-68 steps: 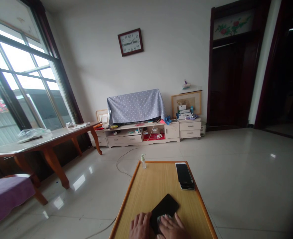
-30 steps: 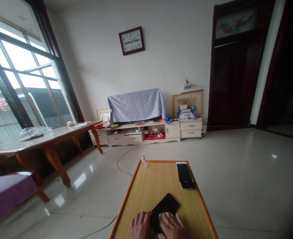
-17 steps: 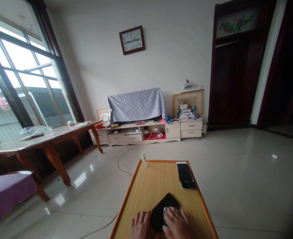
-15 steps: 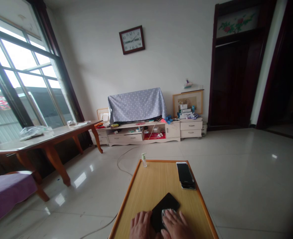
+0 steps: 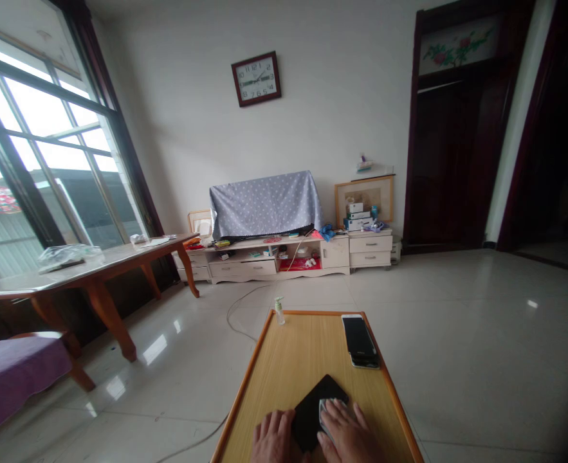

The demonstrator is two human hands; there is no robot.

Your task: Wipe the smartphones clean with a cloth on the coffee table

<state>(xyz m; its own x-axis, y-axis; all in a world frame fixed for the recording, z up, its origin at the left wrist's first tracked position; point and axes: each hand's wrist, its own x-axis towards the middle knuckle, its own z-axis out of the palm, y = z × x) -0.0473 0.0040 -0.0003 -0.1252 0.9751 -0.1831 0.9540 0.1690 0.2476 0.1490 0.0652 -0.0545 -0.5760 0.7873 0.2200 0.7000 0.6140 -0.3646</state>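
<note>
Rightward now, the right hand [image 5: 344, 434] presses a pale cloth [image 5: 327, 417] flat under its fingers on the black smartphone [image 5: 318, 405], while the open left hand [image 5: 274, 440] braces the 9 o'clock edge on the bench [image 5: 259, 360]

Daylight pours through a tall window [image 5: 37, 122] on the left, above a long wooden table [image 5: 119, 258] and a purple-covered bench [image 5: 13, 366]. The white wall [image 5: 168, 128] holds a square clock [image 5: 256, 79]. Below it, a dotted cloth [image 5: 264, 196] hangs behind a low cream cabinet [image 5: 240, 268]. A dark wooden doorway [image 5: 450, 161] stands right, over a shiny tiled floor [image 5: 457, 321].
</note>
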